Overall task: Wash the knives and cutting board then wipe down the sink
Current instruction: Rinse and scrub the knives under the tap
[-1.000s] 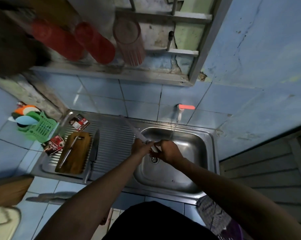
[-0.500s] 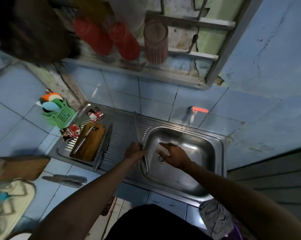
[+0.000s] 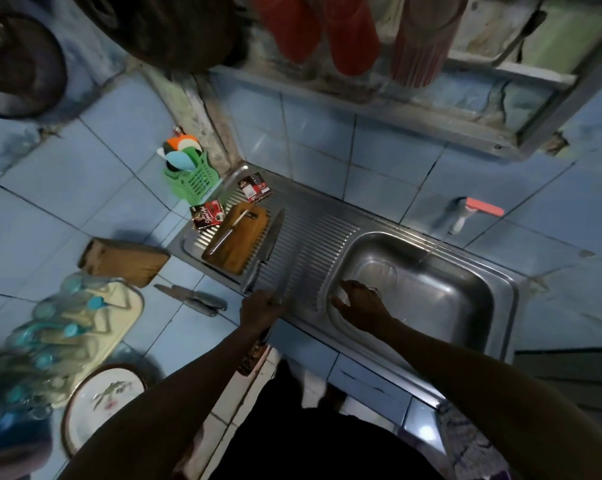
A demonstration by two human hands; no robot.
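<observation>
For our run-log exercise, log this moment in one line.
left hand: holds knife over drainboard | right hand: open in sink | tap: running

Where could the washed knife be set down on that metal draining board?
The ribbed strip between the large steel knife and the sink basin lies bare; the left hand holds a long knife over its near end. The far-left end is crowded: wooden cutting board carrying a small knife, plus two dark sachets.

Cutting board (image 3: 236,241) (knife (image 3: 231,230) on it) lies left of sink (image 3: 441,306).
</observation>
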